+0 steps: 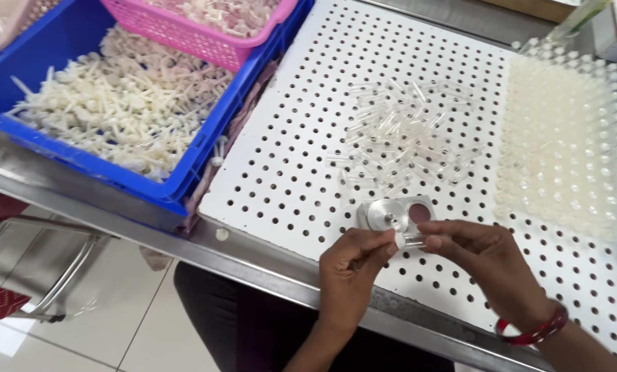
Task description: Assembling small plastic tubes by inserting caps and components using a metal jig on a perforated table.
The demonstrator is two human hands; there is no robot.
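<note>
Pinched between both hands, one small clear plastic tube [413, 240] with a white plug at its left end: left hand [353, 265] closes thumb and forefinger on the plug end, right hand [484, 265] closes fingertips on the tube's right end; red bangles [532, 333] on the right wrist. Item sits low on the white perforated board [288, 138], near its 6 o'clock edge, just at 6 o'clock of a small round metal fixture [394, 213] with a reddish recess beside it. Loose heap of clear tubes [401, 134], at 12 o'clock of the fixture, near but apart from it. Rack of upright clear tubes [570, 145], at 2 o'clock, filling the board's right side. Blue crate [205, 148] of white plastic parts [108, 103], at 10 o'clock, its corner close against the board's left edge; pink basket [205, 34] resting on its far rim. Bare perforated surface lies open at 9 o'clock of the hands, between them and the crate. Steel table edge [253, 265] runs directly under the wrists; beyond it, floor tiles and a metal stool frame [60, 275] at 8 o'clock.
</note>
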